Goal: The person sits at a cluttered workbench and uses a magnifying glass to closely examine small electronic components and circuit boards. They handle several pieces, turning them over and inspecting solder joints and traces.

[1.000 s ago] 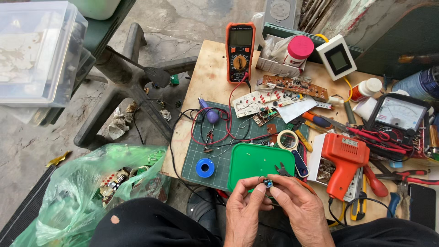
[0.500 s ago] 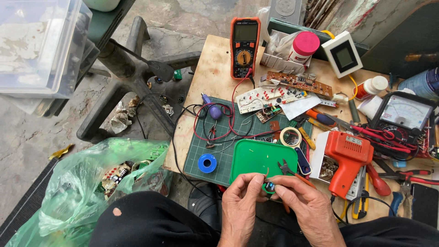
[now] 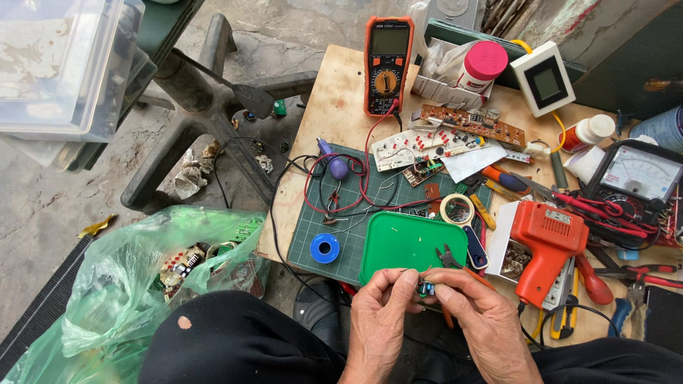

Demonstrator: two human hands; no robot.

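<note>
We see a small blue component pinched between the fingertips of the left hand and the right hand, both sets of fingers closed on it from opposite sides. It sits just below the near edge of the green tray, over the front edge of the desk. Small cutters lie on the tray just above the right fingers. Compared with half a second ago, the hands sit slightly lower against the tray, and the grip on the component is unchanged.
</note>
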